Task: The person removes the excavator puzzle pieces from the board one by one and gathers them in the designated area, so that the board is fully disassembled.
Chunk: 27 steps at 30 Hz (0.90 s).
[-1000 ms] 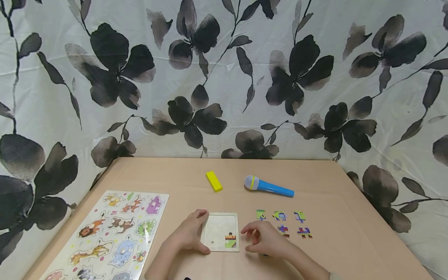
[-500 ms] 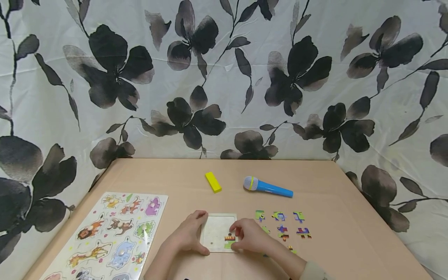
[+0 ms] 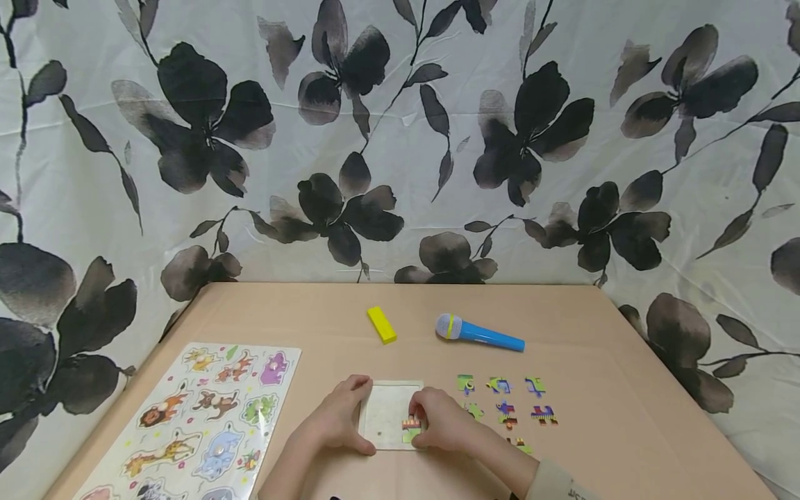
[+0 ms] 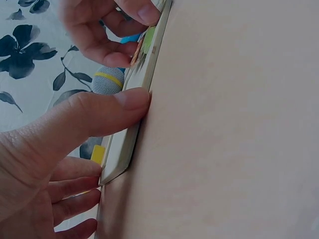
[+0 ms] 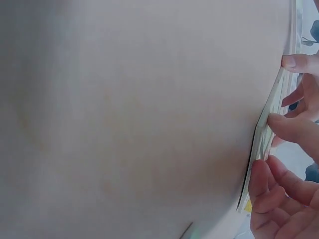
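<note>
A small white puzzle tray [image 3: 382, 410] lies on the table in front of me. My left hand [image 3: 337, 417] grips its left side, the thumb on the near edge and the fingers round toward the far corner. At the tray's lower right, my right hand [image 3: 446, 422] pinches a colourful puzzle piece [image 3: 410, 431] with a green lower part. The left wrist view shows this piece's green part [image 4: 149, 40] standing tilted above the tray, partly hidden by the fingers. In the right wrist view both hands are at the tray's edge [image 5: 255, 144].
Several loose puzzle pieces [image 3: 504, 414] lie right of the tray, some partly hidden by the right arm. Behind it are a yellow block [image 3: 382, 325] and a blue toy microphone [image 3: 484, 334]. An animal sticker sheet [image 3: 212, 417] covers the table's left side.
My right hand has moved left from beside the tray to its lower right corner and now pinches the piece there. The left hand has stayed on the tray.
</note>
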{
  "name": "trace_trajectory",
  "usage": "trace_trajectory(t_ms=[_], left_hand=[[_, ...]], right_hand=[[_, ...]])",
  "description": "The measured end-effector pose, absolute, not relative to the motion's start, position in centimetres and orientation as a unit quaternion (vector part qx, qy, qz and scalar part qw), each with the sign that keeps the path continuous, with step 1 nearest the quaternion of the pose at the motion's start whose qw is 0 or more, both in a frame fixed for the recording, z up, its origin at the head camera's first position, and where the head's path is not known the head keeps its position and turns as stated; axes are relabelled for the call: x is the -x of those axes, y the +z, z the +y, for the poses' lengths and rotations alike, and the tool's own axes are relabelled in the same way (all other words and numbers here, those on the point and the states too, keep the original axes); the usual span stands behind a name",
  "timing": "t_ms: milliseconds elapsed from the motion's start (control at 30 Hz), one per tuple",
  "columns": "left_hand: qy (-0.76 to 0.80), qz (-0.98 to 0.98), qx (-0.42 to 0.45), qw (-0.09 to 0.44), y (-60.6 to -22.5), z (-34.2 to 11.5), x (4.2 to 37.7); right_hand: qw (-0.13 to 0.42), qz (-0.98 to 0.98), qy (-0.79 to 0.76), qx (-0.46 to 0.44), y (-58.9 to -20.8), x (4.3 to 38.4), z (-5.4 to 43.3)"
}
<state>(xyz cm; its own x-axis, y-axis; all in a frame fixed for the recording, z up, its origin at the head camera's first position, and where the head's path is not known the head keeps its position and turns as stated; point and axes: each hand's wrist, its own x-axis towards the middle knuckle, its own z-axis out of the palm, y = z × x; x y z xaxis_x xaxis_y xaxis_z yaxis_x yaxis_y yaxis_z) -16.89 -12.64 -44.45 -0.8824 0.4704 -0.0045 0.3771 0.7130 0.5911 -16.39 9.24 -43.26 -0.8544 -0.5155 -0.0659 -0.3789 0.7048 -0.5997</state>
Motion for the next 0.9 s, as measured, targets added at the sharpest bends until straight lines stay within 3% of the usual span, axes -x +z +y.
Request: trace_trajectory(t_ms=[400,900], left_hand=[[0.299,0.922,-0.233,0.076,-44.2,-12.6,16.8],[0.3,0.922,-0.233,0.074,-44.3,-12.6,16.8]], right_hand=[[0.152,0.888,-0.366,0.234,-43.2,16.9,9.3],[0.146,0.875,-0.4,0.23,-43.0,16.5,12.5]])
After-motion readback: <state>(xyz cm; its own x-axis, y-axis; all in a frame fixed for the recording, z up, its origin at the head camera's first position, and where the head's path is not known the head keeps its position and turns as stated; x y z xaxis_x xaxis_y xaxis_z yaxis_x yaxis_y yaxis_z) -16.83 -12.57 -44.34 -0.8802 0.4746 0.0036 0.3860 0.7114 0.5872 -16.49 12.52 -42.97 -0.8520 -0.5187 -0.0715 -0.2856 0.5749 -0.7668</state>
